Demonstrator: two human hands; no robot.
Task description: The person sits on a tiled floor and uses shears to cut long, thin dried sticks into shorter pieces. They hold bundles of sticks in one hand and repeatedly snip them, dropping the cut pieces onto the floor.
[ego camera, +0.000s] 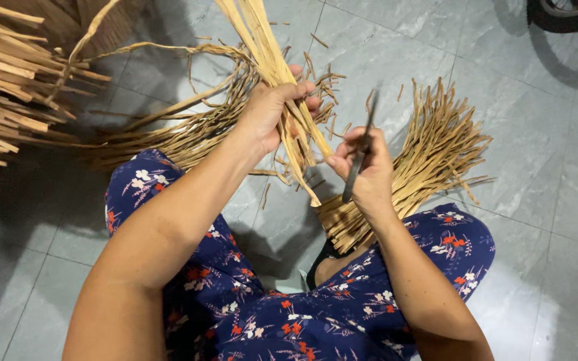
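My left hand (pixel 272 110) grips a bundle of long pale bamboo strips (pixel 262 47) that rises toward the top of the view and ends in a point just below my fingers. My right hand (pixel 366 170) holds a dark narrow knife (pixel 362 150), its blade angled up and its edge close to the lower end of the strips. Both hands work above my knees, which are covered in dark blue flowered cloth (pixel 289 307).
A fan of cut strips (pixel 429 154) lies on the grey tiled floor (pixel 536 134) to the right. A pile of curled strips (pixel 188 127) lies to the left, a thick stack of sticks (pixel 8 80) at far left. Small shavings litter the tiles.
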